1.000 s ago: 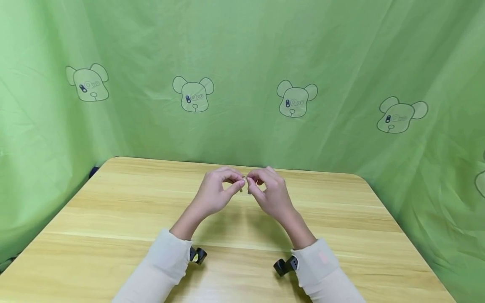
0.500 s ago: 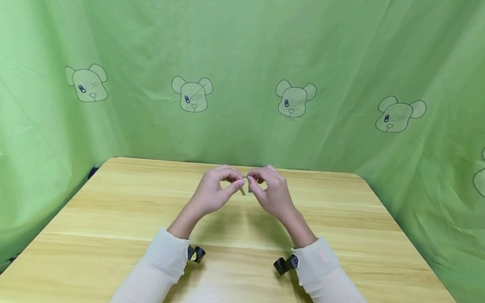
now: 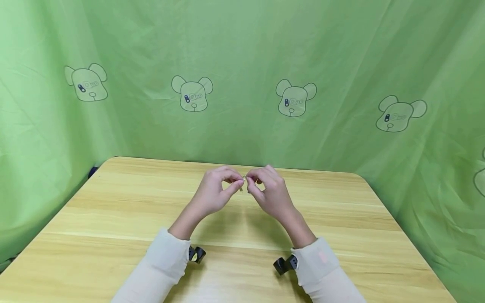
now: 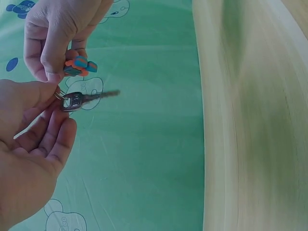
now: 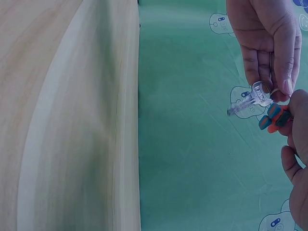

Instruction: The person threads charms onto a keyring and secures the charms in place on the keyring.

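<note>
In the head view my left hand (image 3: 216,191) and right hand (image 3: 268,189) meet fingertip to fingertip, above the far part of the table (image 3: 132,214). Thumb and finger of the left hand pinch a thin metal key ring (image 4: 59,95), best seen in the left wrist view. From that ring a single key (image 5: 260,95) points outward, its dark blade blurred. The right hand pinches a small orange-and-blue charm (image 4: 81,62) right beside the ring; its fingers hide part of it. Where ring and charm join is covered by the fingertips.
A green curtain (image 3: 242,139) printed with bear heads hangs behind the table and along both sides. Black wrist cameras stick out from the left sleeve (image 3: 166,254) and right sleeve (image 3: 318,261). The table's far edge lies just beyond the hands.
Both hands stay almost in place while the fingers shift slightly. The key, hanging plainly below the left fingertips half a second ago, now shows less, and the charm is hidden in the head view.
</note>
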The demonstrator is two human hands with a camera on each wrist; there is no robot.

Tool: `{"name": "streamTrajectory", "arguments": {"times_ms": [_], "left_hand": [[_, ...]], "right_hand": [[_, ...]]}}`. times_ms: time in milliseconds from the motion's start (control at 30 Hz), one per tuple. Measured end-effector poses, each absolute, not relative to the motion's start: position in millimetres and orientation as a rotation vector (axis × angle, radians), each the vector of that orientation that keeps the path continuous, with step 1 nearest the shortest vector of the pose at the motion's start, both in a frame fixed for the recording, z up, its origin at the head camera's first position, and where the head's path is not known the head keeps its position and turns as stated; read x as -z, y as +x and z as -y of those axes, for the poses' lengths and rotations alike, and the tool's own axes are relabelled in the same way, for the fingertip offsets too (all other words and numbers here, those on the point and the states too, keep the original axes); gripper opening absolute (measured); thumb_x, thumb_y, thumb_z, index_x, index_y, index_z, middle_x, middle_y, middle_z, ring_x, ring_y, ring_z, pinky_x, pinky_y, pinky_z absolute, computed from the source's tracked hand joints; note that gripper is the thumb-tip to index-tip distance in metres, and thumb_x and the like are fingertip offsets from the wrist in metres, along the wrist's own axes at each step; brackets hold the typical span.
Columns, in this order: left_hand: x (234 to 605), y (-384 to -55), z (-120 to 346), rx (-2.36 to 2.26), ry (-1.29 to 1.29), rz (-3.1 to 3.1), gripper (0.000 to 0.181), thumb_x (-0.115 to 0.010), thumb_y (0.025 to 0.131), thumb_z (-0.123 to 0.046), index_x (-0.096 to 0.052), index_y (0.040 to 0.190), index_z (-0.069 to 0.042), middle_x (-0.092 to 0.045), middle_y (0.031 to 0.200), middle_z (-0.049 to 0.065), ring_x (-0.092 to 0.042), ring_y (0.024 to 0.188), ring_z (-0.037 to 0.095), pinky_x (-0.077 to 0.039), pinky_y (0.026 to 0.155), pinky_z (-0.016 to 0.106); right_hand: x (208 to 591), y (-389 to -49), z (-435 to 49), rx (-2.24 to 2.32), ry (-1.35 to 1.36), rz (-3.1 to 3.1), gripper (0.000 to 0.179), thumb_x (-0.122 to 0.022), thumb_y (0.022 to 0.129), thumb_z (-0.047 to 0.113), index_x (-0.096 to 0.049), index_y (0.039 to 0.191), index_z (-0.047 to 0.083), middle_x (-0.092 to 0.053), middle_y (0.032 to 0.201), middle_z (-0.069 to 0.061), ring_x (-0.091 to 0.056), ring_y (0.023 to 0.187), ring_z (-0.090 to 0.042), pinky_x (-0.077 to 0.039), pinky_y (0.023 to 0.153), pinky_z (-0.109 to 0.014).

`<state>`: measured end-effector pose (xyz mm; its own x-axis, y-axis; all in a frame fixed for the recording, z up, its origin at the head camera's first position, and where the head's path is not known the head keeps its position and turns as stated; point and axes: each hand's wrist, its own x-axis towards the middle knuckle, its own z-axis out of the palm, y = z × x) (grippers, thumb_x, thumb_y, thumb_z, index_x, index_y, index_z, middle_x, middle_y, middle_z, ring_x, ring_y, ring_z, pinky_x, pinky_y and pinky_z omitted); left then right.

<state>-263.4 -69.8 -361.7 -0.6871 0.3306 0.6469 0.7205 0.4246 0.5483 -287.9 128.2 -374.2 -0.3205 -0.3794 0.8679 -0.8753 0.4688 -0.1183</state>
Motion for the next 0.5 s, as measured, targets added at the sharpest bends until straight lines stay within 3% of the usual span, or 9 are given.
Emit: {"name": "streamTrajectory", "arguments": {"times_ms": [233,367,500], "left_hand": [[361.8,-263.9,70.0,1.199,-0.921,2.203,0.008,-0.071,0.097,-0.010,-0.076,0.092,-0.007,-0.073,0.096,0.002,-0.067,0.090,0.015,-0.056,0.083,0.034],[361.6,-263.4,69.8,1.234,-0.931,2.195,0.008,-0.071,0.097,-0.009,-0.075,0.091,-0.006,-0.073,0.096,0.002,-0.067,0.089,0.015,-0.058,0.083,0.038],[360.5,-262.3,69.5,1.273,-0.914,2.211,0.008,-0.071,0.097,-0.010,-0.076,0.092,-0.006,-0.073,0.097,0.001,-0.067,0.088,0.013,-0.057,0.083,0.035]], "right_hand": [[373.4,-288.3,-129.4,-0.788,1.045,1.895,0.008,-0.069,0.088,-0.004,-0.071,0.093,0.002,-0.071,0.083,-0.006,-0.060,0.075,-0.020,-0.050,0.061,-0.033],[373.5,-289.4,-130.2,-0.800,1.043,1.884,0.008,-0.069,0.088,-0.004,-0.071,0.093,0.002,-0.072,0.083,-0.006,-0.060,0.075,-0.019,-0.050,0.061,-0.030],[373.2,-289.1,-130.7,-0.798,1.039,1.879,0.008,-0.068,0.087,-0.004,-0.071,0.092,0.002,-0.072,0.083,-0.006,-0.059,0.074,-0.019,-0.048,0.061,-0.028]]}}
